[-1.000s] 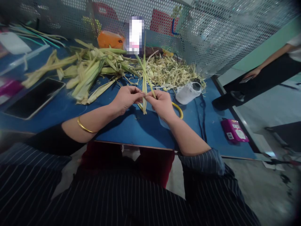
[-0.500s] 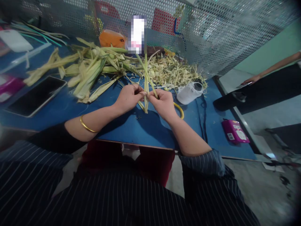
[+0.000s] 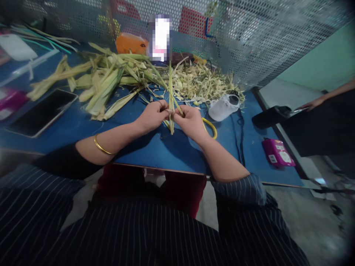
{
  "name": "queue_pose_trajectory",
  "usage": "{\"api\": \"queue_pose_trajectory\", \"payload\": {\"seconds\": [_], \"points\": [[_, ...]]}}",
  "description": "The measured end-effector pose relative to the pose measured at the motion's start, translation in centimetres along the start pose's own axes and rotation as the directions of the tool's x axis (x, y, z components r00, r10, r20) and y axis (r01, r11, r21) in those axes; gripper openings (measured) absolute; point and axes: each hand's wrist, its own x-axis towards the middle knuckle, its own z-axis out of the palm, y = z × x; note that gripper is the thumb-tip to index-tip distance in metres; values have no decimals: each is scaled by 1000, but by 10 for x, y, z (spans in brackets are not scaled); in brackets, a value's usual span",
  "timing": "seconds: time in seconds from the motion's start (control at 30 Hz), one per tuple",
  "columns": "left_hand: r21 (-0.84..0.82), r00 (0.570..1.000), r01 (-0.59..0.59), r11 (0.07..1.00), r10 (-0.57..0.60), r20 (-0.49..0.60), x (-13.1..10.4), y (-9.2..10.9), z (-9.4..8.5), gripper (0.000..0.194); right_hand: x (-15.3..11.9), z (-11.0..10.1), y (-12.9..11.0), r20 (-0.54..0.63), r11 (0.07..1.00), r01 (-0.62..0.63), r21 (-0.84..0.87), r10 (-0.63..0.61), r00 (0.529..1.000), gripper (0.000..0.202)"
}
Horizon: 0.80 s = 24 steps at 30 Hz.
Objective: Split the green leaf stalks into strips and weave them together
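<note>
Between my hands are pale green-yellow corn husk strips (image 3: 171,87), crossing one another and pointing away from me, their gathered end below my fingers. My left hand (image 3: 154,115) pinches the strips from the left side. From the right, my right hand (image 3: 190,122) is closed on them, thumb and forefinger close to the left fingertips. Beyond my left hand lies a heap of longer corn husks (image 3: 107,81). Shredded husk scraps (image 3: 202,83) are piled past my right hand. A yellow ring-shaped handle (image 3: 213,129) shows beside my right hand; the rest of it is hidden.
On the blue table (image 3: 155,157) are a dark phone (image 3: 43,112), a white-wrapped roll (image 3: 224,108), a black cord (image 3: 242,138) and a purple packet (image 3: 278,152). An orange packet (image 3: 131,43) lies before the perforated metal screen (image 3: 191,22). At right, another person's hand (image 3: 317,103) holds something thin.
My hands stay nearly in place, still pinching the husk strips, whose upper parts have shifted slightly. The other person at the right has moved, with the hand now farther right.
</note>
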Motion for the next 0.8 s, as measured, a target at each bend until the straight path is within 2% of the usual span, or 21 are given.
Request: {"api": "queue_pose_trajectory", "payload": {"seconds": [0.1, 0.3, 0.4, 0.53, 0.63, 0.73, 0.8], "points": [[-49, 999, -13, 999, 14, 35, 0, 0, 1, 11, 0, 2, -1, -20, 1000, -22, 13, 22, 1000, 25], [-81, 999, 18, 997, -16, 37, 1, 1, 3, 11, -4, 7, -6, -92, 992, -23, -128, 12, 996, 28], [-85, 999, 36, 996, -33, 40, 0, 3, 4, 12, -4, 8, -6, -120, 989, -21, -145, 3, 993, 30], [-143, 997, 62, 988, -54, 55, 2, 6, 0, 12, 0, 3, -2, -68, 998, -26, 61, 30, 997, 27], [-179, 994, 68, 982, -50, 101, 4, 6, -5, 19, 3, -2, 0, 19, 959, -115, 261, 114, 993, 21], [-218, 988, 104, 970, -76, 132, 4, 6, -7, 27, 4, -4, 1, 63, 914, -184, 363, 173, 983, 20], [-248, 986, 126, 961, -94, 137, 3, 7, -7, 29, 4, -3, 1, 51, 897, -197, 395, 193, 980, 20]]}}
